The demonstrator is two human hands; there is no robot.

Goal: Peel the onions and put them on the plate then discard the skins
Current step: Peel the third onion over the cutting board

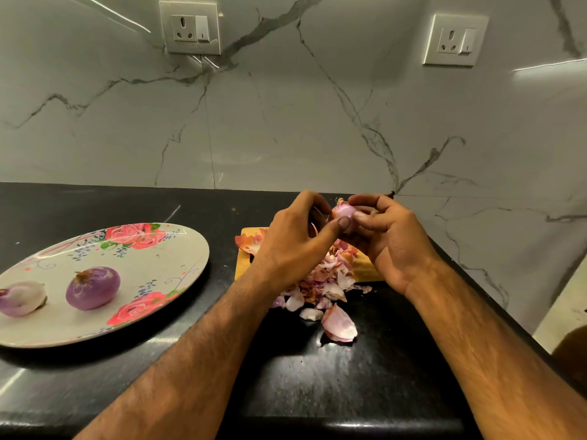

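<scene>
A small pink onion (344, 211) is held up between both hands above the counter. My left hand (297, 239) grips it from the left, thumb pressed on its front, with a strip of skin hanging by the fingers. My right hand (389, 239) pinches it from the right. Under the hands lies a pile of onion skins (320, 287), partly on a wooden board (365, 269). Two peeled purple onions (93, 288) (21, 298) lie on the flowered plate (152, 249) at the left.
The black counter (317, 376) ends at a marble wall behind and drops off along its right edge. One large skin piece (340, 323) lies apart, nearer to me. Two wall sockets (190, 27) (455, 39) sit high on the wall.
</scene>
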